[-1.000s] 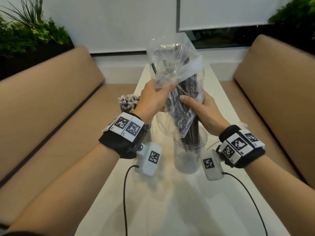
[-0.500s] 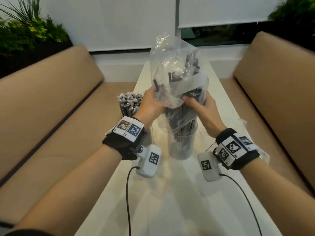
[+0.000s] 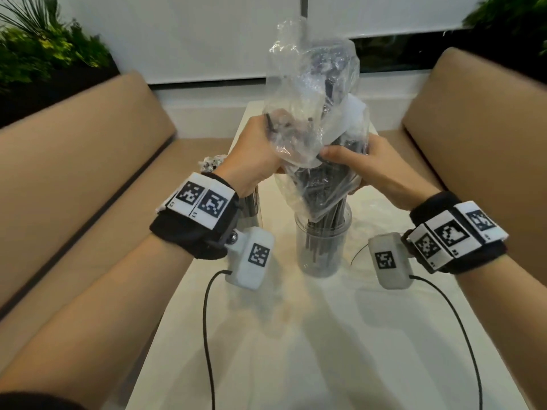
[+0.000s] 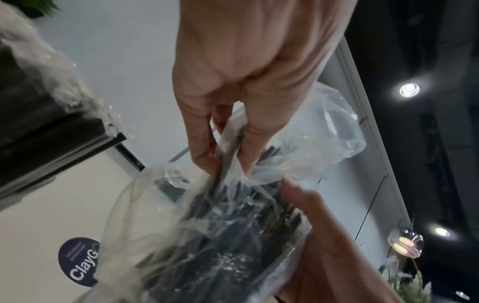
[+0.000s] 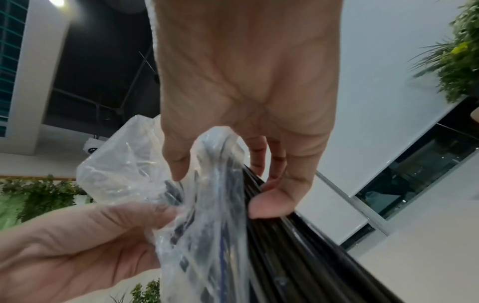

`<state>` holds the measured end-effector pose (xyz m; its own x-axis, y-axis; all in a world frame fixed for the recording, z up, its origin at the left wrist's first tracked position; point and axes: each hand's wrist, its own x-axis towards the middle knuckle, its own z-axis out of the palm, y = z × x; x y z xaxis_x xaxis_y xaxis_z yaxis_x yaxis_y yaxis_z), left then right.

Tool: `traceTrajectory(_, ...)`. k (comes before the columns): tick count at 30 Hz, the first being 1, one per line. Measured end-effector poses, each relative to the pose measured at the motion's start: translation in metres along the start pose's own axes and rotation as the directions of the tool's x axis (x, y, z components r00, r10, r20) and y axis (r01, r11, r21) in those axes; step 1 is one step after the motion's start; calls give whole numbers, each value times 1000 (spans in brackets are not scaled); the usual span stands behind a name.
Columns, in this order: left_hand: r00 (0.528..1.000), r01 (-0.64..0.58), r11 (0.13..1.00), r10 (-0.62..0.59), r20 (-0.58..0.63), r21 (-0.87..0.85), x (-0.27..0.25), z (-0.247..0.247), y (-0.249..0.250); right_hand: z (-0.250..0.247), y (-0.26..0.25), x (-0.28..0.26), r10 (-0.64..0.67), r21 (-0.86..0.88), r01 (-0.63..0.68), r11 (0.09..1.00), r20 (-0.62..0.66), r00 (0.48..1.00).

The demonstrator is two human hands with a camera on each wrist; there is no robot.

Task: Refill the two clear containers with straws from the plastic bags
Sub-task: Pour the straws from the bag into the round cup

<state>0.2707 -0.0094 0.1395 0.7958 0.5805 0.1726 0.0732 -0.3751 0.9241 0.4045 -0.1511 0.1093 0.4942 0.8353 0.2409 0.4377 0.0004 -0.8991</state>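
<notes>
Both hands, left hand [image 3: 254, 155] and right hand [image 3: 370, 164], clutch the upended plastic bag [image 3: 313, 93] so black straws [image 3: 322, 202] funnel into the clear container [image 3: 321, 250] mid-table.

Narrow white bench [image 3: 296, 335] runs away from the camera between two tan upholstered seats: left seat [image 3: 88, 161], right seat [image 3: 473, 128]. White roller blinds [image 3: 207, 34] across the far wall, dark window strip [image 3: 393, 54] under the right one. Green plants [image 3: 44, 51] in both far corners. Dark ceiling with round spotlights [image 4: 409, 90].
</notes>
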Motion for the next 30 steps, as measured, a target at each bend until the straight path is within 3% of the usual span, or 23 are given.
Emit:
traceTrajectory(4, 995, -56, 983, 69, -73, 174, 5, -6, -4, -9, -3, 1, 15, -22, -17, 1000, -92, 996)
traceTrajectory(7, 996, -56, 965, 73, -59, 255, 5, -13, -4, -16, -4, 0, 30, -54, -38, 998, -134, 991)
traceTrajectory(13, 998, -44, 995, 48, -40, 86, 3, -11, 1, -12, -9, 2, 43, -26, -47, 999, -132, 990)
traceTrajectory(20, 997, -24, 1000, 24, -67, 6, 7, -8, 0, 3, -9, 1, 95, 138, -80, 987, -105, 990)
traceTrajectory(24, 1000, 23, 998, -22, -7, 56, 4, -4, -5, 5, 2, 0, 131, 66, -123, 990, -127, 983)
traceTrajectory(30, 997, -20, 997, 25, -74, 74, 1, -14, -2, -12, 4, 1, 98, -89, -116, 989, -182, 978)
